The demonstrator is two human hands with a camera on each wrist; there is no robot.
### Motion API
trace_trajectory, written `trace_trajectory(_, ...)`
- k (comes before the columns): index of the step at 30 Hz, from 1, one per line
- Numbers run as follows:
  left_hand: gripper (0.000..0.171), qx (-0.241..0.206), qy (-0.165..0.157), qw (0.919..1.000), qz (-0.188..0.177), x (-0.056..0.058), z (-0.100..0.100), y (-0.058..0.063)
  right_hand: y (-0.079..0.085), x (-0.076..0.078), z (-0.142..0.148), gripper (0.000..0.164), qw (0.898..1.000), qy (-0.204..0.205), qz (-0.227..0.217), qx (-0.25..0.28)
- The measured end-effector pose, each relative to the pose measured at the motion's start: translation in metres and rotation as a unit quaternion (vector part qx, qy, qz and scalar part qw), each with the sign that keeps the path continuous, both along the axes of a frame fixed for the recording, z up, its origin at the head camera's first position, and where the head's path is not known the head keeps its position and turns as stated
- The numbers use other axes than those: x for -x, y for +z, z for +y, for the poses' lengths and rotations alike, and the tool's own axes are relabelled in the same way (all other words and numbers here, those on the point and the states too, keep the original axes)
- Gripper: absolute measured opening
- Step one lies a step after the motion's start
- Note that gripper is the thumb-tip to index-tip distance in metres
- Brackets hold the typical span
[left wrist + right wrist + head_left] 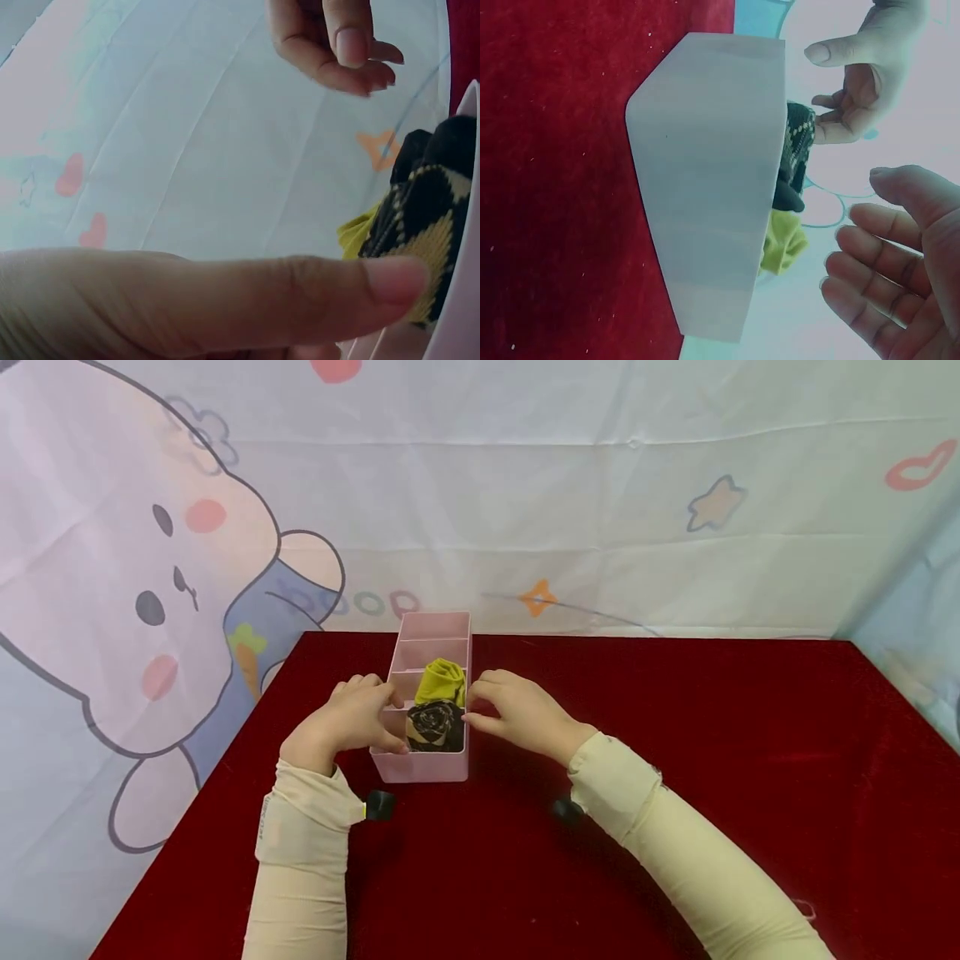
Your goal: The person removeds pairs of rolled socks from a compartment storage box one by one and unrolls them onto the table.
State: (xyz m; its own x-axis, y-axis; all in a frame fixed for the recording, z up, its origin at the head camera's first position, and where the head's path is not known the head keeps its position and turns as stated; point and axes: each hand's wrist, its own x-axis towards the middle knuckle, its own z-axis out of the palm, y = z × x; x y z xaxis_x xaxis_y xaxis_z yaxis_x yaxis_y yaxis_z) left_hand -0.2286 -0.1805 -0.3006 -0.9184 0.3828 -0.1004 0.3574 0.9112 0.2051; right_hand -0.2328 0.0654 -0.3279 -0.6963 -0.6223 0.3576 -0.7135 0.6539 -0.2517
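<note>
A long pink box (420, 767) with dividers stands on the table. In its front compartment sits a rolled black-and-tan knit cloth (435, 727), its top poking above the rim. Behind that is a rolled yellow-green cloth (441, 682). My left hand (349, 717) hovers over the box's left edge, fingers loosely bent, thumb near the front rim; the left wrist view has the thumb (322, 296) overlapping the patterned cloth. My right hand (517, 710) is at the right edge, its fingertips close to the rim. In the right wrist view its fingers (874, 270) are spread and relaxed, holding nothing.
Dark red cloth (675, 760) covers the table. The box's back compartments (433, 627) show bare pink walls. A pale printed curtain (525, 485) hangs behind the table and along its left side. A small pinkish loop (805, 908) lies near the right forearm.
</note>
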Motion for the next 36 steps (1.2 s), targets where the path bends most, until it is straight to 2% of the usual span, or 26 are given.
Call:
trace_trajectory(7,0.059,-0.008,0.000,0.9998,-0.016,0.002,0.000,-0.004,0.000,0.002,-0.011,0.028,1.000,-0.002,-0.020,-0.004)
trace_trajectory(18,0.055,0.013,-0.005,0.9994,-0.033,0.005,-0.002,-0.007,-0.004,0.010,-0.026,0.039,0.999,0.011,-0.010,-0.041)
trace_trajectory(25,0.065,0.008,0.000,0.9992,-0.039,0.006,-0.001,-0.008,-0.008,0.014,-0.035,0.053,0.997,0.004,-0.023,-0.078)
trace_trajectory(29,0.064,0.015,-0.003,0.9992,-0.037,0.006,-0.001,-0.008,-0.010,0.015,-0.037,0.059,0.995,0.002,-0.038,-0.097)
trace_trajectory(36,0.065,0.011,0.004,0.9992,-0.039,0.005,0.000,-0.006,-0.009,0.014,-0.042,0.059,0.992,-0.002,-0.051,-0.118)
